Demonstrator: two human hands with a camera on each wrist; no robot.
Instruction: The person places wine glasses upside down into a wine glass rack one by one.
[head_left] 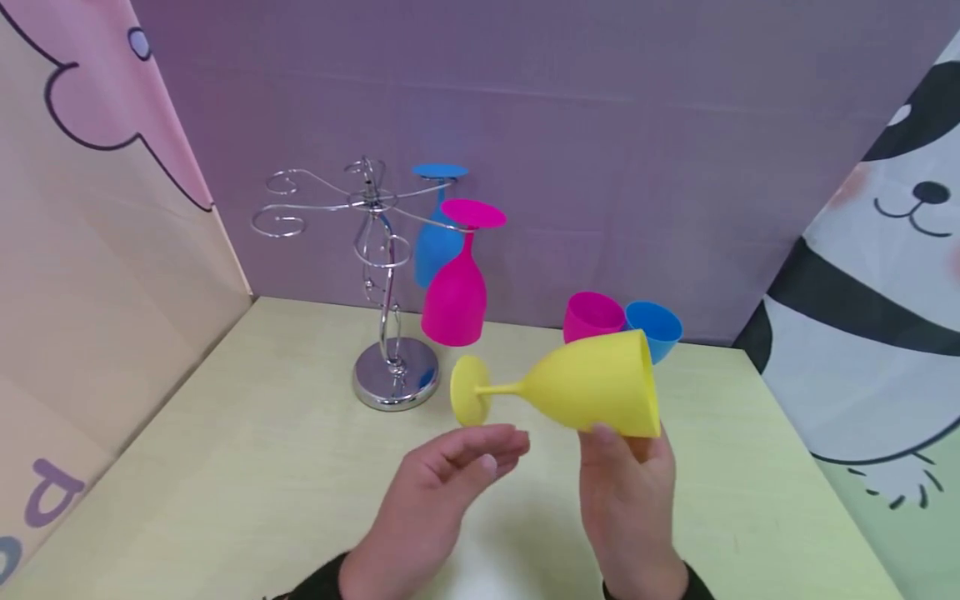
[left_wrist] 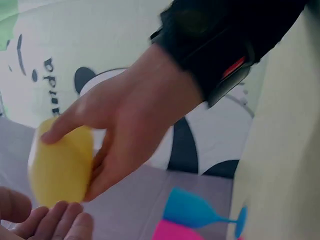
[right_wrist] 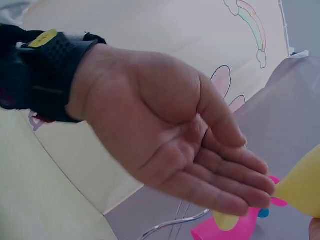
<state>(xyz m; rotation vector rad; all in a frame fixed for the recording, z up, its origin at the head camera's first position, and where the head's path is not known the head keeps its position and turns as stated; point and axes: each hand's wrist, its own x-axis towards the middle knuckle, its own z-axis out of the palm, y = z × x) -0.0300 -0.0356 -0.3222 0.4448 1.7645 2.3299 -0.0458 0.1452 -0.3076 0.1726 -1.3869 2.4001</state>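
Note:
A yellow plastic goblet (head_left: 585, 383) is held on its side above the table, foot to the left and rim to the right. My right hand (head_left: 630, 500) grips its bowl from below near the rim, thumb on the near side. Left of it, my left hand (head_left: 427, 492) hovers under the stem and foot, palm turned inward, with nothing in it. The right wrist view shows that left hand (right_wrist: 170, 135) with its fingers extended. In the left wrist view, the right hand (left_wrist: 130, 110) wraps the yellow bowl (left_wrist: 62, 165).
A chrome stemware rack (head_left: 395, 375) with curled arms stands at the back left. Upside down on its right arms hang a pink goblet (head_left: 456, 300) and a blue goblet (head_left: 435, 250). Behind the yellow one stand another pink goblet (head_left: 588, 317) and blue goblet (head_left: 656, 329), partly hidden.

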